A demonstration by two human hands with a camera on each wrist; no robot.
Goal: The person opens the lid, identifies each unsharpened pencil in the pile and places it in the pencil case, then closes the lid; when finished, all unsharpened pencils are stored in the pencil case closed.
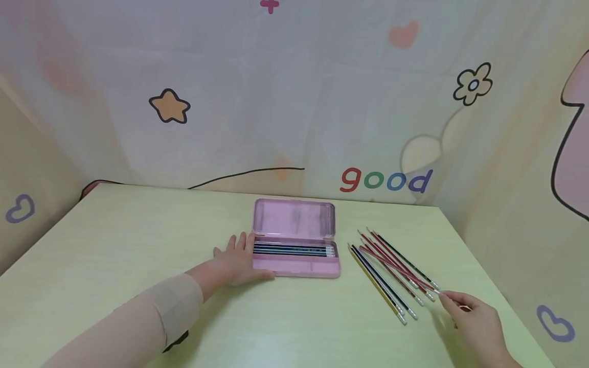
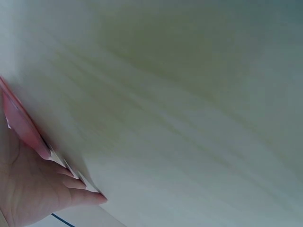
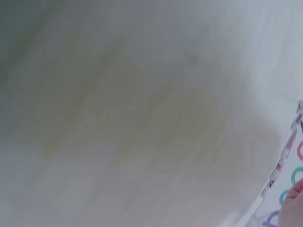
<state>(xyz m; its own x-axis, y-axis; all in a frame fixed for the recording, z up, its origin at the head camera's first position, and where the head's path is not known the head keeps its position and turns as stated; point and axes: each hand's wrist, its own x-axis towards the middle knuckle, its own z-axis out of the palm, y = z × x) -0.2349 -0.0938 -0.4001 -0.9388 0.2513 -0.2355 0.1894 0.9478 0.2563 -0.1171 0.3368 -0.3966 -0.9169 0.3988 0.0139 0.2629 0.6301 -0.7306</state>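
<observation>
A pink pencil case (image 1: 290, 267) lies on the table with its lid (image 1: 294, 217) tipped back. Several dark pencils (image 1: 290, 250) lie side by side in its rear compartment. My left hand (image 1: 232, 263) rests against the case's left side, fingers spread and thumb along the front edge; the left wrist view shows the palm (image 2: 38, 189) beside the pink case (image 2: 23, 125). To the right, my right hand (image 1: 478, 319) pinches the silver end of a red pencil (image 1: 421, 281) that lies across other pencils. Only the edge of that hand (image 3: 293, 208) shows in the right wrist view.
Loose red, dark and yellow pencils lie in a slanting pile right of the case, among them a yellow one (image 1: 377, 286) and a dark one (image 1: 407, 259). A patterned cloth (image 1: 294, 102) hangs behind the pale table (image 1: 138, 230) and along its sides.
</observation>
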